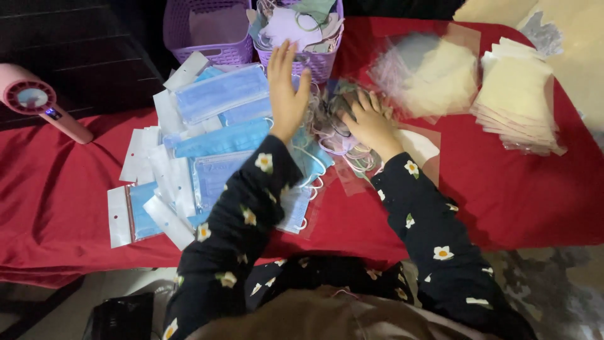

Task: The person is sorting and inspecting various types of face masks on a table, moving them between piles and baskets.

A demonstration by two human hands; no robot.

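My left hand (287, 94) is raised with fingers spread above a heap of blue face masks in clear packets (214, 135), near the front of a purple basket (314, 60). It holds nothing. My right hand (369, 121) lies palm down on a loose pile of masks with ear loops (333, 129), fingers spread over it. Both sleeves are black with white flowers.
A red cloth (516, 189) covers the table. A second purple basket (211, 31) stands at the back left. Stacks of clear empty packets (519, 101) and a looser pile of packets (428, 72) lie at the right. A pink handheld fan (38, 104) rests at the far left.
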